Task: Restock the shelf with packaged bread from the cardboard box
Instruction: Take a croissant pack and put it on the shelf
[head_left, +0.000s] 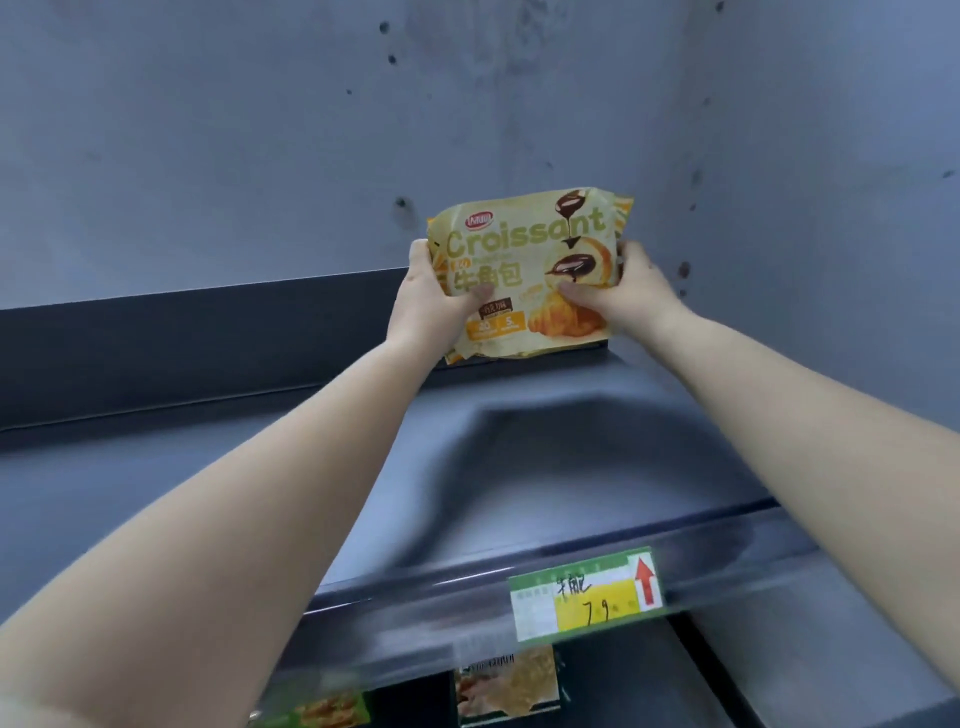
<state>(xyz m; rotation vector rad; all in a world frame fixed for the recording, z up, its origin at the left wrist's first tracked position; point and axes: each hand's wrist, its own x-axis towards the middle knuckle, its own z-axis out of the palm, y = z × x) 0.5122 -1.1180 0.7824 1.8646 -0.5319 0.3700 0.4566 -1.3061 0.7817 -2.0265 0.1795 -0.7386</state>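
A yellow croissant pack (524, 260) stands upright at the back right of the dark shelf (545, 457), its lower edge on the shelf board and its back near the grey wall. My left hand (431, 296) grips its left side, thumb across the front. My right hand (618, 291) grips its right side, thumb on the printed croissant. There seem to be more packs behind the front one; I cannot tell how many. The cardboard box is out of view.
A green and yellow price tag (587, 592) with a red arrow sits on the shelf's front rail. Below it, packaged goods (506, 686) lie on a lower shelf. A grey side wall (831, 208) closes the shelf on the right.
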